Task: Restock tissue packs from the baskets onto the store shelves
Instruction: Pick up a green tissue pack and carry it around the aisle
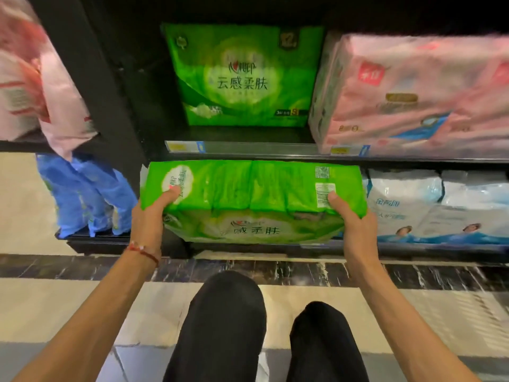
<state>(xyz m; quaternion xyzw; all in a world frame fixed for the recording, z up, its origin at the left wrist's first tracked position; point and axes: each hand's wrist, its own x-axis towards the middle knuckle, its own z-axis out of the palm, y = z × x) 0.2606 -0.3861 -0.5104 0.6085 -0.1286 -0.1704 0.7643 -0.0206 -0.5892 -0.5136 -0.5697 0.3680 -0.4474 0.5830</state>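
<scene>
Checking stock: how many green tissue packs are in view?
2: one held green pack between the left hand and right hand; one shelved green pack higher up. Others may hide behind it.

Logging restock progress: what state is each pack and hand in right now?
Green plastic-wrapped tissue pack: held lengthwise, not yet shelved.
Left hand: grips its left end.
Right hand: grips its right end.
Second green tissue pack: upright on the black shelf, facing out.
Pink tissue pack: shelved right of it, at the shelf's front edge.
</scene>
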